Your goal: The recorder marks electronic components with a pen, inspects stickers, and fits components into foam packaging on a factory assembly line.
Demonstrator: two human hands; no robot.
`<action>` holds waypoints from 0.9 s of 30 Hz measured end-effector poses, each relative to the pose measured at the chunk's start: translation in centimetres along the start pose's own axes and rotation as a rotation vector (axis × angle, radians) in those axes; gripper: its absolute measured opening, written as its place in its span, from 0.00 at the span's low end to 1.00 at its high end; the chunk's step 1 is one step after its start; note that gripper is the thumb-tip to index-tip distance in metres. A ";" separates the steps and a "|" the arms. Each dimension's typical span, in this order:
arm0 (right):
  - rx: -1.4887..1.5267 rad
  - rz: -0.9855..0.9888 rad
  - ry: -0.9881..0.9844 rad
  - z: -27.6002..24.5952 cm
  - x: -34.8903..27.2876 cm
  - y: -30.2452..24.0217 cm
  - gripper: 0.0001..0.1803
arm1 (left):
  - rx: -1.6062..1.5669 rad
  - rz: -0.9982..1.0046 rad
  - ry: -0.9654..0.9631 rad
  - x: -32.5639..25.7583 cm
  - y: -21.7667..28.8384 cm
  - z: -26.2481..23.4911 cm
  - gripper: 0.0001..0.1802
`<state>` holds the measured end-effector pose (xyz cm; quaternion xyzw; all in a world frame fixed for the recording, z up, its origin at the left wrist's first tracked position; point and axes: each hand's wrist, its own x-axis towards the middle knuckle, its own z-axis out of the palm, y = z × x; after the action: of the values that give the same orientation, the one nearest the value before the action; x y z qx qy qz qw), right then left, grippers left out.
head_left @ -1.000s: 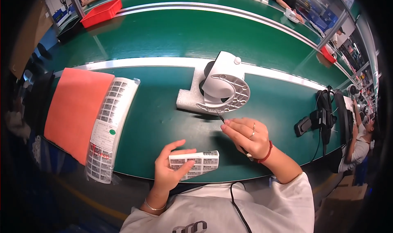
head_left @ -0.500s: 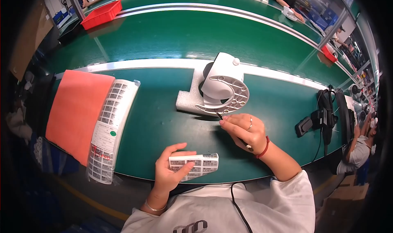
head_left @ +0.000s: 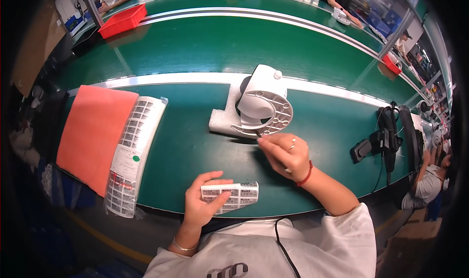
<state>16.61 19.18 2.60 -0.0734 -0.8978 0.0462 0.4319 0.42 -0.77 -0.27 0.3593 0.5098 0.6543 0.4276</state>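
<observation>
My left hand (head_left: 199, 202) is closed on a sheet of labels (head_left: 234, 195), white with rows of grey printed stickers, near the front edge of the bench. My right hand (head_left: 287, 156) pinches a thin dark-tipped tool (head_left: 259, 135), mostly hidden by the fingers; I cannot tell its exact kind. Its tip meets the lower rim of a white plastic device (head_left: 266, 90) with a ribbed, curved base. The device lies tilted on a white foam block (head_left: 222, 122), its ribbed underside turned toward me.
On the left lie an orange sheet (head_left: 95, 136) and a stack of label sheets (head_left: 139, 126). Black cables with a dark adapter (head_left: 361, 151) occupy the right side. Beyond a pale rail runs a green belt (head_left: 195, 48), with a red bin (head_left: 123, 21) and other people across it.
My right hand has shifted slightly left and up, bringing the tool's tip in against the device's rim. My left hand and its label sheet have hardly moved.
</observation>
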 end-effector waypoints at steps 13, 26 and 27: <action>-0.199 -0.030 -0.056 -0.1 0.1 -1.3 0.14 | -0.021 0.007 0.011 -0.2 -0.3 0.2 0.22; 0.177 0.234 -0.004 -7.7 8.3 0.1 0.11 | 0.161 0.197 0.265 -1.9 -0.5 -1.6 0.25; 0.175 0.314 -0.148 -7.9 10.0 0.6 0.09 | 0.186 0.198 0.255 -1.9 -0.5 -1.6 0.25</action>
<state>16.71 21.67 15.15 -0.1711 -0.8971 0.1964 0.3570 -0.19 -3.02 -1.16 0.3599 0.5804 0.6835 0.2577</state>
